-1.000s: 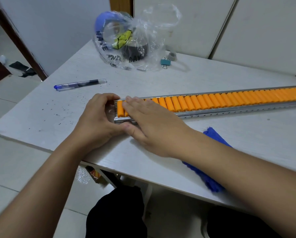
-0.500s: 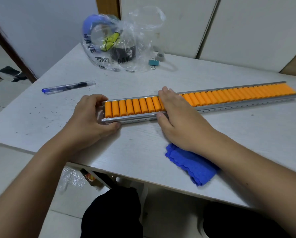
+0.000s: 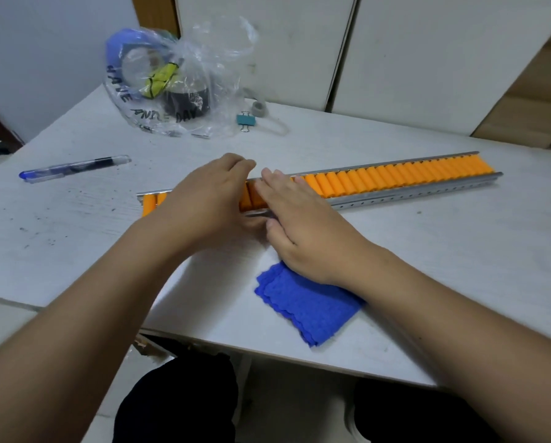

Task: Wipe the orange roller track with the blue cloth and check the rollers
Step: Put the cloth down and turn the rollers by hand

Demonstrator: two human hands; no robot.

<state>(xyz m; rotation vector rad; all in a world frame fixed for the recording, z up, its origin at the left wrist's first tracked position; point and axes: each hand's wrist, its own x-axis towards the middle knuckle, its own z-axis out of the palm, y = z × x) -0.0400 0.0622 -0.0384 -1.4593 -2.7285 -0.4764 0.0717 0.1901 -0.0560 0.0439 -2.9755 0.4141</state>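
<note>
The left hand (image 3: 204, 199) had slid rightward from the track's (image 3: 395, 180) end to meet the right hand (image 3: 303, 225), both flat on the rollers, gripping nothing. The track ran lengthwise along the counter (image 3: 459, 251), its right end angled toward the far edge; the cloth (image 3: 309, 302) lay near the front edge.

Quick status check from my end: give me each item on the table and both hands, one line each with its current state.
roller track: flat on the table, both hands on its left part
blue cloth: folded, lying near the table edge, not held
left hand: laid over the track, nothing in its grip
right hand: flat on the rollers, fingers extended
pen: lying capped
plastic bag: untouched, contents inside
binder clip: lying beside the bag
</note>
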